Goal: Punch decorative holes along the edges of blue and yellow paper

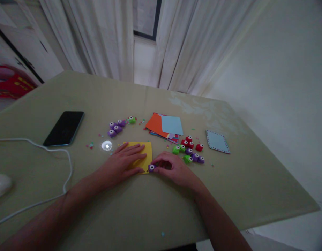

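Note:
A yellow paper square lies on the table in front of me. My left hand lies flat on it with the fingers stretched out. My right hand is curled around a small purple paper punch, which sits at the yellow sheet's near right corner. Just right of that hand lies a cluster of small green, purple and red punches.
A stack of coloured paper lies behind the punches, with a light blue card further right. Three purple punches and a green one sit left of centre. A black phone, a white cable, a shiny round object and paper confetti lie on the beige table.

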`<act>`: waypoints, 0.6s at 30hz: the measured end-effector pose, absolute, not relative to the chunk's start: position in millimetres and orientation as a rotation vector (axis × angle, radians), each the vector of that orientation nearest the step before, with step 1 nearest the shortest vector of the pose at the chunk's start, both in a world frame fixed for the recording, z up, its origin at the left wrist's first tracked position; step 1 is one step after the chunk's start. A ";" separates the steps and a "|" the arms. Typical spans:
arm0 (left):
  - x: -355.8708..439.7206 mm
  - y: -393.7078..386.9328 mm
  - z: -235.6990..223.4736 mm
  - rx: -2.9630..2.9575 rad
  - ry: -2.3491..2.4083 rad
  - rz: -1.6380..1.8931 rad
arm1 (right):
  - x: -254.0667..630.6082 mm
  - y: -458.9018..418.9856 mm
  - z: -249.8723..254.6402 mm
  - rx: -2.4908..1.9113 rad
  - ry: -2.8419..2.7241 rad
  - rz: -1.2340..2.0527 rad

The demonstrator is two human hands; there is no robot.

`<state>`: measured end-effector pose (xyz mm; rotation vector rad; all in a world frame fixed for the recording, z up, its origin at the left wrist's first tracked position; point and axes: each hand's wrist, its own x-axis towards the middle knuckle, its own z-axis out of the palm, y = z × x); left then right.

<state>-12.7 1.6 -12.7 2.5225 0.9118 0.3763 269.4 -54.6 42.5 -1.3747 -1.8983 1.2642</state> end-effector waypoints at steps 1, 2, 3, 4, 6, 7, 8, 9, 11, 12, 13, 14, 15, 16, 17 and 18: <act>-12.8 1.3 -12.7 2.527 0.913 0.376 | 269.3 -54.6 42.6 -1.376 -1.898 1.265; -13.0 1.1 -12.8 2.531 0.914 0.378 | 269.2 -54.5 42.6 -1.378 -1.899 1.264; -13.1 0.9 -13.0 2.535 0.916 0.381 | 269.1 -54.5 42.6 -1.380 -1.901 1.262; -13.2 0.7 -13.2 2.537 0.917 0.383 | 269.0 -54.5 42.4 -1.382 -1.903 1.261; -13.4 0.5 -13.6 2.538 0.921 0.381 | 269.2 -54.6 41.7 -1.381 -1.901 1.265; -13.4 0.5 -13.5 2.536 0.923 0.380 | 269.5 -54.8 41.0 -1.379 -1.895 1.267; -13.3 0.6 -13.2 2.530 0.924 0.379 | 269.9 -55.0 40.0 -1.381 -1.883 1.271; -13.3 0.9 -12.6 2.520 0.923 0.380 | 270.4 -55.1 38.8 -1.383 -1.864 1.278; -13.2 1.8 -11.0 2.489 0.922 0.395 | 271.8 -54.9 35.7 -1.393 -1.808 1.299; -13.2 2.4 -10.1 2.469 0.922 0.410 | 272.5 -54.6 34.0 -1.398 -1.768 1.317; -13.4 3.0 -9.4 2.449 0.922 0.428 | 273.1 -54.0 32.4 -1.402 -1.724 1.339; -13.8 3.6 -9.0 2.433 0.920 0.446 | 273.5 -53.1 31.2 -1.406 -1.682 1.359; -14.4 4.1 -8.8 2.422 0.916 0.464 | 273.7 -52.0 30.5 -1.411 -1.644 1.375; -15.2 4.5 -8.8 2.419 0.909 0.478 | 273.6 -50.7 30.5 -1.419 -1.616 1.387; -16.0 4.6 -9.0 2.422 0.900 0.486 | 273.1 -49.2 31.3 -1.430 -1.600 1.398; -16.9 4.6 -9.1 2.429 0.891 0.490 | 272.2 -47.5 33.0 -1.445 -1.598 1.410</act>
